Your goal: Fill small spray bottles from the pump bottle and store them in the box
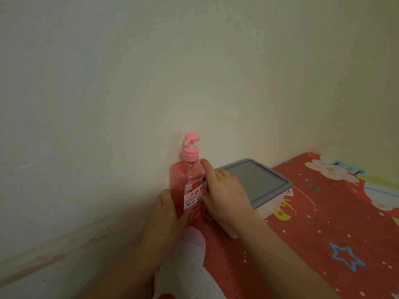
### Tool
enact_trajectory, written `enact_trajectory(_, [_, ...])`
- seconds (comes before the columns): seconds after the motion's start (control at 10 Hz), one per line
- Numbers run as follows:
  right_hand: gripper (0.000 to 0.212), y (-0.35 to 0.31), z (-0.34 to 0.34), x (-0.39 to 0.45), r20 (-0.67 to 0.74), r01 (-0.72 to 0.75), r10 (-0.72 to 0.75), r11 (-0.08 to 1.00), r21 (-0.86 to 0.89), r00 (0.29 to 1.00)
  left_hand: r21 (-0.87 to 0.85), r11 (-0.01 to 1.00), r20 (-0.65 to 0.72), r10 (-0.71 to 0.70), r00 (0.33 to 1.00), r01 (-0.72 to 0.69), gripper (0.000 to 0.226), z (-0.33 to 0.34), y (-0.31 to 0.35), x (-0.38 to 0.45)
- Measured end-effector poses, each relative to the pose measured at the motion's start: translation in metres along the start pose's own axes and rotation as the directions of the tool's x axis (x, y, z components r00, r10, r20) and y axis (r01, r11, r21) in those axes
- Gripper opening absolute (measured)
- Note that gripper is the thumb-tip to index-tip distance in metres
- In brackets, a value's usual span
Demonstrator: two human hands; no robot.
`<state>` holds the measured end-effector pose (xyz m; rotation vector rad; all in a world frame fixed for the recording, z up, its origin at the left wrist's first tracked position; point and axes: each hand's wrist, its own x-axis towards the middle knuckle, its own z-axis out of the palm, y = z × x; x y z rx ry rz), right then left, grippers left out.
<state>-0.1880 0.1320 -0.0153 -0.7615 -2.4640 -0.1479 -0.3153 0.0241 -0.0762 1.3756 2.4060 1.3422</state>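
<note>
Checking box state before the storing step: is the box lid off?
No. The grey lid sits closed on the box, right of the pump bottle that both hands hold.

The pump bottle [187, 186] is clear, glossy plastic tinted pink by its contents, with a smooth opaque pink plastic pump head [191, 143] and a shiny printed label [194, 196] on its front. The box [274, 203] looks like pale, slightly translucent plastic under a matt grey plastic lid [257, 180]. The floor mat [313, 234] has a finely dimpled, foam-like surface with a dull printed pattern in red. The wall [151, 83] is matt painted plaster, scuffed and stained low down.
</note>
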Motion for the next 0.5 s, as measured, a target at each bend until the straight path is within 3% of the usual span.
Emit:
enact_trajectory(0.3, [0.083, 0.006, -0.03, -0.007, 0.004, -0.009, 0.009, 1.0, 0.021, 1.0, 0.007, 0.999, -0.077, -0.038, 0.996, 0.039, 0.06, -0.017, 0.018, -0.004])
enact_trajectory(0.5, [0.066, 0.012, -0.046, -0.024, -0.09, -0.087, 0.095, 0.992, 0.088, 0.991, -0.18, 0.98, -0.225, 0.047, 0.973, -0.089, 0.034, -0.02, 0.036, -0.018])
